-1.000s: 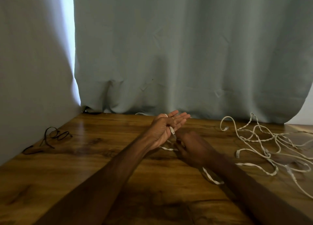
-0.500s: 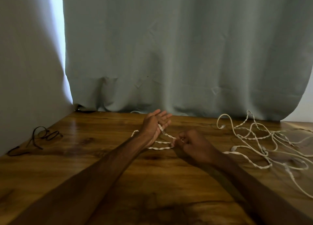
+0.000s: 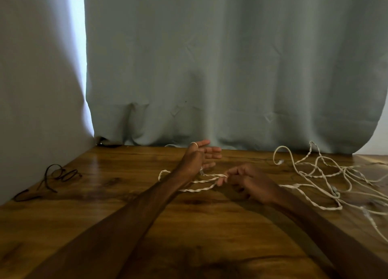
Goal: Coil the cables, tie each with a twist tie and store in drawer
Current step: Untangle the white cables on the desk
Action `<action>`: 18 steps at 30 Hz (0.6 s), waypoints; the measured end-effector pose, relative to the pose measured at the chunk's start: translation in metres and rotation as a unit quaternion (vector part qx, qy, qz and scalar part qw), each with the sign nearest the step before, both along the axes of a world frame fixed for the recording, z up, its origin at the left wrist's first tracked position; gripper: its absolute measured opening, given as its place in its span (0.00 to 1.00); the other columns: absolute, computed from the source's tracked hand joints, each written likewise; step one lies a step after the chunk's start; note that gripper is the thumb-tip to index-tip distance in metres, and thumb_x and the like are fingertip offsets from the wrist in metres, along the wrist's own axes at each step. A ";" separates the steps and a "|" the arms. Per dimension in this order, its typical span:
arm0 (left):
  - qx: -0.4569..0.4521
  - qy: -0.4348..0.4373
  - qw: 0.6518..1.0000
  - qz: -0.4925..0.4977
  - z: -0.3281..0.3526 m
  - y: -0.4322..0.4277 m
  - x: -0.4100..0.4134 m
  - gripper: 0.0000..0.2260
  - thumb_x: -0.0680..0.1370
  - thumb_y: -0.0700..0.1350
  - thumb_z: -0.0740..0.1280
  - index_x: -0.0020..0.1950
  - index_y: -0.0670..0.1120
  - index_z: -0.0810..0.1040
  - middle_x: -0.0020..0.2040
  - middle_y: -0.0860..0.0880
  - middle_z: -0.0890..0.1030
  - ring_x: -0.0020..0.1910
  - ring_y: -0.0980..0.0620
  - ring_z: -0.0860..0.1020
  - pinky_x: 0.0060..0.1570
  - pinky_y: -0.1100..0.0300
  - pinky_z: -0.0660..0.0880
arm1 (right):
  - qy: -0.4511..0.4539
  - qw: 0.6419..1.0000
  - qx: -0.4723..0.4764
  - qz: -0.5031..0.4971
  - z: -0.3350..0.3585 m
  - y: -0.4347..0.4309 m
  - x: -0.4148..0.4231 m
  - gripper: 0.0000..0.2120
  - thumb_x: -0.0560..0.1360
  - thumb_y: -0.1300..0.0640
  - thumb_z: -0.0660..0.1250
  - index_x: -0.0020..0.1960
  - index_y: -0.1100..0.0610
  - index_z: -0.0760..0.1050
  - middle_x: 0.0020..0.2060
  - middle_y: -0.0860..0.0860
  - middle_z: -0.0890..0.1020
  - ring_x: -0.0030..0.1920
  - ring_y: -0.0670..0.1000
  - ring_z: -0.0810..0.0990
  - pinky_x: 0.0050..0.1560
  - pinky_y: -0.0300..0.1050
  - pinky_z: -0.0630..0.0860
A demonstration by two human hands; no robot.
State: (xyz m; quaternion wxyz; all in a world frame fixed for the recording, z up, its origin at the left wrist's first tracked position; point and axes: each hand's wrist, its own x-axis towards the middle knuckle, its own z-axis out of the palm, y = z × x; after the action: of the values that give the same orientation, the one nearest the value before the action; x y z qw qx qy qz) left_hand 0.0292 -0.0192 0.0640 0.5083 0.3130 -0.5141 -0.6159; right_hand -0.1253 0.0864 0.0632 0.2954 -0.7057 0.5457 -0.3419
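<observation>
**A:** Our right hand point(image 3: 249, 181) pinches the white cable point(image 3: 197, 189) at the fingertips. Our left hand point(image 3: 198, 158) is held flat with its fingers straight, and a turn of the cable is hooked over its thumb.

**B:** Why do we hold the left one so stiffly?

**A:** We judge that it serves as a former. The straight palm gives each turn the same length, while the pinch on the right feeds the cable and guides it.

**B:** And the rest of the cable?

**A:** Most of it lies in a loose tangle on the table point(image 3: 126, 215), to the right of our hands and running off the right edge. So we think we're early in the coiling.

**B:** What about the other things?

**A:** A black cable point(image 3: 53, 177) waits at the far left, by the curtain point(image 3: 231, 69). We can see no twist tie and no drawer.
</observation>
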 end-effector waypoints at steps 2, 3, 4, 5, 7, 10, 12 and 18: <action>0.005 -0.006 1.000 -0.012 0.000 0.000 0.000 0.28 0.77 0.22 0.48 0.75 0.38 0.64 0.48 0.42 0.84 0.45 0.44 0.84 0.45 0.48 0.80 | 0.042 0.998 -0.054 -0.008 0.002 0.001 0.000 0.12 0.82 0.60 0.64 0.48 0.57 0.87 0.22 0.42 0.74 0.23 0.41 0.69 0.28 0.33 0.61; 0.011 0.004 1.000 -0.023 0.002 0.000 0.002 0.28 0.76 0.22 0.47 0.74 0.38 0.64 0.48 0.41 0.83 0.44 0.43 0.83 0.43 0.48 0.81 | 0.059 0.995 -0.084 -0.016 0.004 0.001 -0.002 0.13 0.82 0.61 0.63 0.47 0.57 0.87 0.21 0.39 0.76 0.24 0.40 0.72 0.29 0.31 0.63; 0.018 0.017 0.999 -0.035 0.003 0.000 0.004 0.29 0.76 0.21 0.46 0.74 0.37 0.64 0.48 0.39 0.82 0.44 0.42 0.83 0.40 0.48 0.82 | 0.072 0.990 -0.115 -0.021 0.005 0.001 -0.004 0.14 0.82 0.63 0.63 0.47 0.58 0.87 0.22 0.37 0.77 0.26 0.38 0.74 0.30 0.29 0.65; 0.023 0.029 0.998 -0.046 0.005 0.001 0.006 0.29 0.75 0.21 0.46 0.73 0.37 0.65 0.49 0.39 0.82 0.44 0.42 0.83 0.38 0.48 0.83 | 0.085 0.986 -0.144 -0.024 0.005 0.000 -0.005 0.14 0.82 0.63 0.63 0.46 0.57 0.87 0.22 0.36 0.77 0.26 0.38 0.74 0.30 0.29 0.65; 0.029 0.045 0.997 -0.056 0.006 0.003 0.009 0.27 0.76 0.22 0.44 0.72 0.36 0.66 0.51 0.38 0.82 0.45 0.41 0.83 0.39 0.48 0.83 | 0.115 0.977 -0.179 -0.021 0.004 -0.002 -0.009 0.15 0.81 0.63 0.64 0.43 0.53 0.87 0.23 0.39 0.78 0.26 0.41 0.73 0.30 0.32 0.65; 0.056 0.069 0.994 -0.058 0.005 0.001 0.015 0.24 0.80 0.27 0.43 0.72 0.36 0.67 0.53 0.38 0.84 0.50 0.40 0.84 0.46 0.45 0.84 | 0.151 0.966 -0.208 -0.018 0.001 -0.006 -0.013 0.14 0.79 0.62 0.68 0.41 0.50 0.87 0.28 0.40 0.82 0.29 0.42 0.75 0.31 0.34 0.66; 0.071 0.072 0.992 -0.071 0.003 -0.001 0.020 0.24 0.81 0.28 0.42 0.72 0.37 0.67 0.54 0.38 0.84 0.53 0.40 0.84 0.50 0.43 0.82 | 0.169 0.961 -0.216 -0.014 0.001 -0.007 -0.014 0.13 0.78 0.62 0.69 0.41 0.48 0.87 0.27 0.37 0.81 0.30 0.42 0.76 0.32 0.34 0.66; 0.025 -0.027 0.995 -0.095 -0.004 0.009 0.004 0.29 0.72 0.21 0.46 0.68 0.38 0.68 0.50 0.39 0.85 0.46 0.44 0.86 0.46 0.49 0.82 | 0.148 0.961 -0.227 0.048 0.000 -0.003 -0.013 0.11 0.78 0.60 0.67 0.42 0.52 0.87 0.23 0.44 0.76 0.25 0.43 0.70 0.29 0.34 0.62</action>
State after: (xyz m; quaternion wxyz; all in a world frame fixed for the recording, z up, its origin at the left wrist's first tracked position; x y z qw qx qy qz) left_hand 0.0329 -0.0099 0.0598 0.4254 0.2915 -0.5392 -0.6658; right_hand -0.1387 0.0834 0.0630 0.0594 -0.8226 0.4565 -0.3339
